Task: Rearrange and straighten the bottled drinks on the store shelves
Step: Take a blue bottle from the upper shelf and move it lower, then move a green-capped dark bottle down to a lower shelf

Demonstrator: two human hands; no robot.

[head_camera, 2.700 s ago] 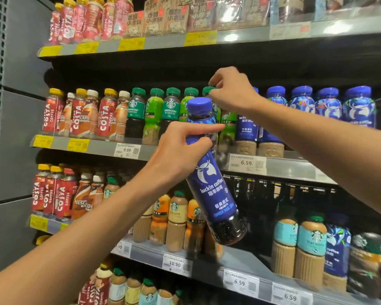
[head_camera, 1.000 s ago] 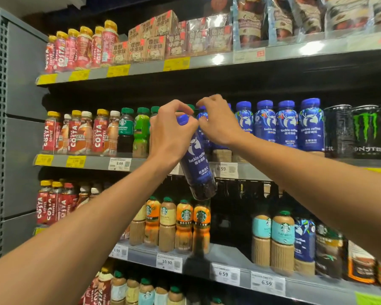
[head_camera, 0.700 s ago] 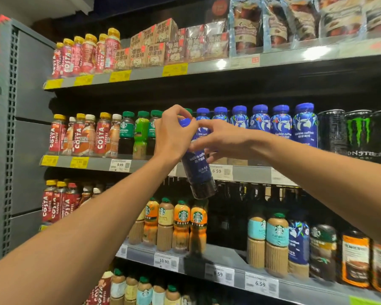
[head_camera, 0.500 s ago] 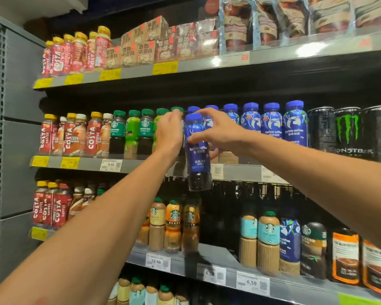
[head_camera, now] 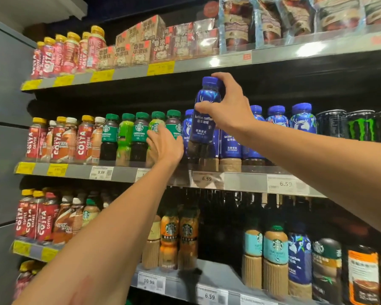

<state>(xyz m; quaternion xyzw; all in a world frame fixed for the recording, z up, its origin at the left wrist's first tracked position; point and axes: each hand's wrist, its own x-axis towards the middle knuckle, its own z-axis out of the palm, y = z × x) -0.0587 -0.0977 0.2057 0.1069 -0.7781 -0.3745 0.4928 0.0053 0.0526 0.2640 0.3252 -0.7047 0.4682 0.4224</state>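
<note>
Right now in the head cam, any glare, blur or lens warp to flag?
Head view: glare blooms on the top shelf's front strip, washing out its labels; wide-angle warp bows the shelf lines; the lower-left red Costa bottles are smeared; the dark gap behind the Starbucks bottles is underexposed; the held blue Luckin bottle in the right hand reads sharp.

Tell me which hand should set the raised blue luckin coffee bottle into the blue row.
Right. The right hand already grips the blue plastic luckin coffee bottle above that row, while the left hand is spread against the green-capped Starbucks bottles beside it.
</note>
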